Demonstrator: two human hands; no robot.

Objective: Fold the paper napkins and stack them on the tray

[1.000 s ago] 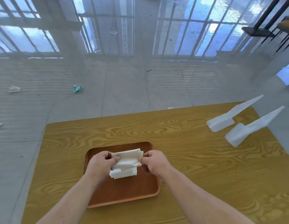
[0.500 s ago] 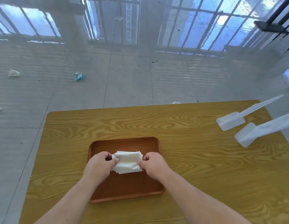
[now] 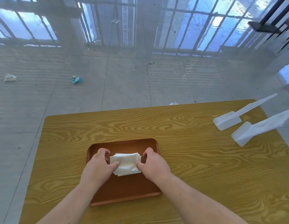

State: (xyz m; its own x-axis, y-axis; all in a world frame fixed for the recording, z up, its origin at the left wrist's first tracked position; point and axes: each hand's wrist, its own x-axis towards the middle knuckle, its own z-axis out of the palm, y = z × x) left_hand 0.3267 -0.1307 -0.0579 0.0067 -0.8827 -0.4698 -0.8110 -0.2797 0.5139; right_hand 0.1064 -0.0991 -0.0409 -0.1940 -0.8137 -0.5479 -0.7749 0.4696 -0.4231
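Observation:
A stack of folded white paper napkins (image 3: 126, 164) lies in the middle of a brown wooden tray (image 3: 124, 143) on the yellow wood-grain table (image 3: 189, 159). My left hand (image 3: 98, 167) holds the stack's left edge, thumb on top. My right hand (image 3: 154, 165) holds the right edge the same way. The stack rests flat on the tray floor, its lower layers slightly fanned out at the front. Both forearms reach in from the bottom of the view.
Two white plastic stands (image 3: 228, 121) (image 3: 244, 134) sit at the table's far right. Beyond the table is a grey tiled floor with scraps of litter (image 3: 76, 79) (image 3: 9, 77). A dark chair (image 3: 263, 27) stands at the upper right.
The top napkin was held raised above the stack; both hands lowered it onto the stack and now press its two sides on the tray. The camera view shifted slightly.

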